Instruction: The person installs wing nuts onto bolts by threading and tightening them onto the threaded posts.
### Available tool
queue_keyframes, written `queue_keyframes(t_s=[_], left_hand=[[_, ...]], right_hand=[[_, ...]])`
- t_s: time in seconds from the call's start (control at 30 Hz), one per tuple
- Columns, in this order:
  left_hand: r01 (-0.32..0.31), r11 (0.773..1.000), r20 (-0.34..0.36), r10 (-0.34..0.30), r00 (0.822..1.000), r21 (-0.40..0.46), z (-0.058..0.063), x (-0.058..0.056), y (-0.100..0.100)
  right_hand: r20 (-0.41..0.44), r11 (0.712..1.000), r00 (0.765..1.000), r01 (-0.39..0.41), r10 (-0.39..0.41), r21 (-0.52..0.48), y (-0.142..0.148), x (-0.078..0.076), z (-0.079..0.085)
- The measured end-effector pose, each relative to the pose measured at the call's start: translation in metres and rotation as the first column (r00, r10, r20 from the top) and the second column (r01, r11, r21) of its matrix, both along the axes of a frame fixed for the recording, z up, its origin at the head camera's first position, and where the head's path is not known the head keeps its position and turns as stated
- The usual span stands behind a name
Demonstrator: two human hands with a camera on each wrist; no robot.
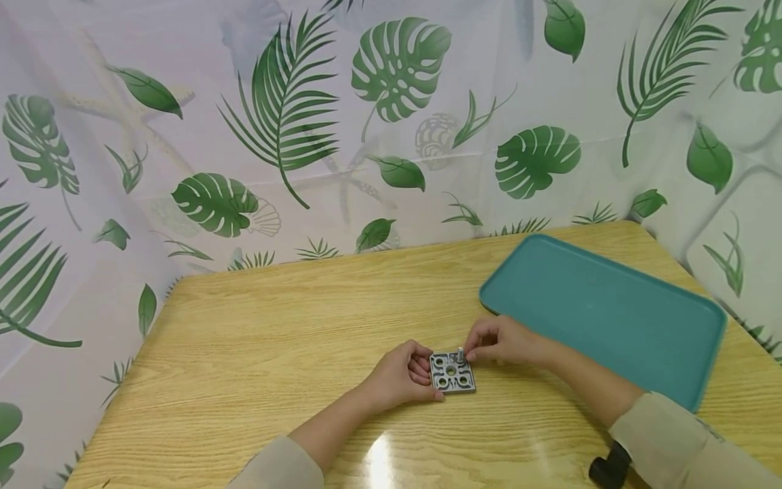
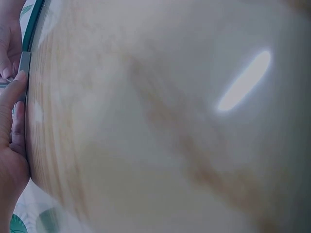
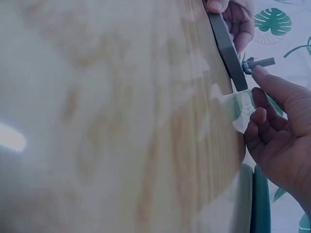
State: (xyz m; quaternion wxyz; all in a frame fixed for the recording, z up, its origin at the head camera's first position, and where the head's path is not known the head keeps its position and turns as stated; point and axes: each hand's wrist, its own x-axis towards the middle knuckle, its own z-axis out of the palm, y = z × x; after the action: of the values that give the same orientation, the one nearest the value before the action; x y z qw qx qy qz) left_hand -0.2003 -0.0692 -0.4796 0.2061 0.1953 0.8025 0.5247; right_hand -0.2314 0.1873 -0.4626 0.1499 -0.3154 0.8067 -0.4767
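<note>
A square grey metal plate (image 1: 453,386) with round holes and raised ribs lies on the wooden table. My left hand (image 1: 394,382) grips its left side, thumb along the front edge. From the plate's far right corner a threaded bolt (image 1: 461,353) stands upright. In the right wrist view, a small winged nut (image 3: 248,65) sits around the foot of the bolt. My right hand (image 1: 506,341) has its fingertips at that nut, thumb and forefinger pinching there. The left wrist view shows the plate's edge (image 2: 25,63) with the left thumb against it.
A teal tray (image 1: 611,305) lies on the table at the right, just beyond the right forearm. A black object (image 1: 611,468) is by the right sleeve. Leaf-printed cloth (image 1: 391,156) hangs behind the wooden table (image 1: 275,326).
</note>
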Motion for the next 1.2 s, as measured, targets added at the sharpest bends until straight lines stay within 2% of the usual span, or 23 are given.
queue_keyframes(t_s=[0.37,0.6,0.7,0.83,1.07,1.2], left_hand=[[0.000,1.000,0.002,0.000,1.000,-0.004,-0.001,-0.001,-0.001],[0.001,1.000,-0.004,-0.001,1.000,-0.013,0.001,0.000,0.000],[0.003,1.000,-0.001,-0.003,1.000,-0.008,0.001,0.000,0.000],[0.005,1.000,0.001,-0.005,1.000,-0.014,0.001,0.000,0.000],[-0.003,1.000,0.010,0.003,1.000,-0.013,0.001,0.000,0.000],[-0.004,1.000,0.015,0.004,1.000,-0.014,0.002,0.000,-0.001]], right_hand=[[0.064,1.000,0.998,0.017,-0.018,0.012,-0.004,0.005,0.001],[0.083,1.000,0.996,0.013,-0.013,0.008,-0.003,0.003,0.001],[0.076,0.999,0.996,0.045,-0.045,0.002,-0.002,0.000,0.002],[0.014,0.997,0.997,0.070,-0.070,-0.020,-0.003,-0.005,0.001],[-0.088,0.997,0.994,-0.065,0.063,-0.027,-0.006,-0.013,-0.001],[-0.049,0.995,0.995,-0.092,0.090,-0.042,-0.006,-0.013,0.000]])
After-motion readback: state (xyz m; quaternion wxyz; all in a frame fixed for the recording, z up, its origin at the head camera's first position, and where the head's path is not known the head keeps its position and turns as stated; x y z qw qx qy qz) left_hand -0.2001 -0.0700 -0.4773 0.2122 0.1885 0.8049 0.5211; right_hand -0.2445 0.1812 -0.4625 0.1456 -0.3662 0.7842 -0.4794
